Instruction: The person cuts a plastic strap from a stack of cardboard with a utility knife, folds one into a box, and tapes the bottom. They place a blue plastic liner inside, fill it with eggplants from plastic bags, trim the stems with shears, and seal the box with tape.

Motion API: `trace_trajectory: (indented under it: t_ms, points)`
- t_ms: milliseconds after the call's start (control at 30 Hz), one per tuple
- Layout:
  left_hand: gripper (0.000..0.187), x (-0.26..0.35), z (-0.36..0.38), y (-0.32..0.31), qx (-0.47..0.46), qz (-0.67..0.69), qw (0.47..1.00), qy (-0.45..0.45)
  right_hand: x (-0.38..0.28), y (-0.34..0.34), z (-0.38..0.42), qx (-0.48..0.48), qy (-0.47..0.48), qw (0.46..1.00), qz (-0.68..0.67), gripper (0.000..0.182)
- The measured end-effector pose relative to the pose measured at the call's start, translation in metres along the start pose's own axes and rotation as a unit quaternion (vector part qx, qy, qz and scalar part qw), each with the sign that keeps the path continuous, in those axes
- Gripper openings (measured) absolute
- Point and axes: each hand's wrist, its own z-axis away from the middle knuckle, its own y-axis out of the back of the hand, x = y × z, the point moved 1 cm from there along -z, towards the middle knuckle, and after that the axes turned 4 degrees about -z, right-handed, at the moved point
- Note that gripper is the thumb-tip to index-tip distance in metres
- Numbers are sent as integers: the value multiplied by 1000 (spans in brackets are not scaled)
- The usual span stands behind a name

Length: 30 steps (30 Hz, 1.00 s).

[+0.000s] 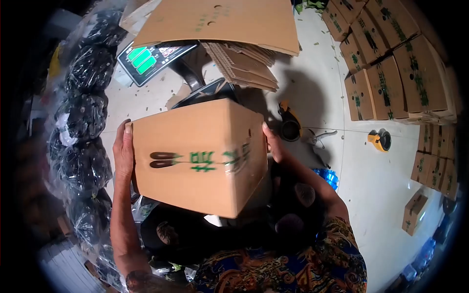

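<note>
A cardboard box (195, 139) is held up in front of me, tilted with one corner edge toward me. Its sides carry green characters and a print of two dark eggplants. My left hand (124, 151) presses flat on its left side, thumb near the upper edge. On the opposite side, my right hand (273, 142) grips the box, its fingers partly hidden behind it. Just beyond the box is the dark platform of a weighing scale (215, 92), with a lit green display (141, 59).
Flattened cardboard (229, 22) is piled beyond the scale. On the floor are two tape dispensers (290, 128) (379, 140) and metal pruning shears (320, 138). Printed boxes (386, 80) are stacked at the right. Clear bags of dark produce (85, 117) line the left.
</note>
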Motion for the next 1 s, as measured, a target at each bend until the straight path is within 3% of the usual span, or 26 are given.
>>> trace_trajectory:
  t_ms: [33,133,167,233,300,367,467,500,533,600,633,733,767,867,900,933,1000]
  points:
    - [56,-25,-3,10,-20,64,998,9,-17,-8,14,-49,-78,993,-73,49]
    - [49,-70,7,25,-20,206,976,64,-46,-23,27,-193,-11,963,-190,50]
    - [48,-79,15,31,-11,243,966,89,-62,-31,34,-254,87,948,-170,53]
    - [52,-83,25,38,-30,324,939,112,-126,-45,65,-246,84,961,-93,49]
    - [57,-93,33,49,-70,383,910,143,-163,-61,73,-208,157,966,-8,39]
    - [65,-101,30,65,-123,414,882,187,-214,-96,130,-274,207,938,54,31]
    - [77,-83,37,78,48,196,971,131,-222,-142,190,-322,263,893,173,22]
    - [87,-71,42,82,24,210,973,95,-223,-160,212,-279,439,727,449,9]
    - [89,-53,48,83,-8,227,971,69,-194,-177,216,-239,652,504,513,10]
    - [88,-31,56,70,-82,274,956,64,-155,-201,234,-255,624,516,528,5]
    - [91,-12,63,61,-113,256,959,55,-133,-208,235,-262,610,503,554,6]
    - [92,20,82,30,-188,210,956,78,-80,-210,216,-283,553,543,566,9]
    - [89,-2,74,11,-181,180,965,60,-69,-208,215,-318,524,558,560,11]
    - [73,-48,67,-25,-206,140,968,-2,-74,-214,226,-283,428,573,639,13]
    - [74,-56,64,-29,-231,178,956,40,-89,-211,215,-226,443,606,621,21]
    - [76,-61,62,-32,-256,213,939,82,-93,-189,197,-78,475,644,595,38]
    - [82,-47,74,-18,-260,190,945,52,-107,-161,150,65,581,573,574,72]
